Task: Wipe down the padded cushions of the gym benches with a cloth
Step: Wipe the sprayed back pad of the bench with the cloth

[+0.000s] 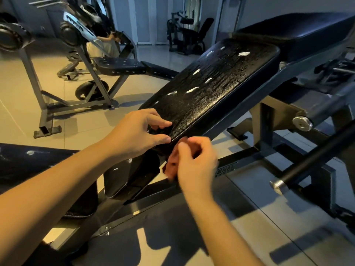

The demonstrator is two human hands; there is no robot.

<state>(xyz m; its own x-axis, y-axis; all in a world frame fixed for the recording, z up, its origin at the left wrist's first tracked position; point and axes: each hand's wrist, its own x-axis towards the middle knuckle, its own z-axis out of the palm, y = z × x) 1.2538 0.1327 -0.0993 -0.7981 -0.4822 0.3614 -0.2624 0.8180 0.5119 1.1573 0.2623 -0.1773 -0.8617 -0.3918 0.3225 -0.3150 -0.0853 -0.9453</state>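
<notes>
A tilted black padded cushion [211,87], cracked and dotted with white tears, fills the middle of the view. My left hand [142,131] is at its lower corner, thumb and fingers curled round the dark edge. Just below that edge my right hand [194,162], blurred, grips a small reddish-brown cloth [171,167] bunched in its fingers. A second black cushion [299,33] sits above the tilted one. Below my hands a narrow black seat pad [132,175] slopes down.
Another black pad [28,162] lies at the left under my forearm. The bench's grey steel frame [265,120] and a black bar with a chrome end [299,167] stand on the right. Another bench [119,66] and machines stand behind on the tiled floor, with a person crouching there.
</notes>
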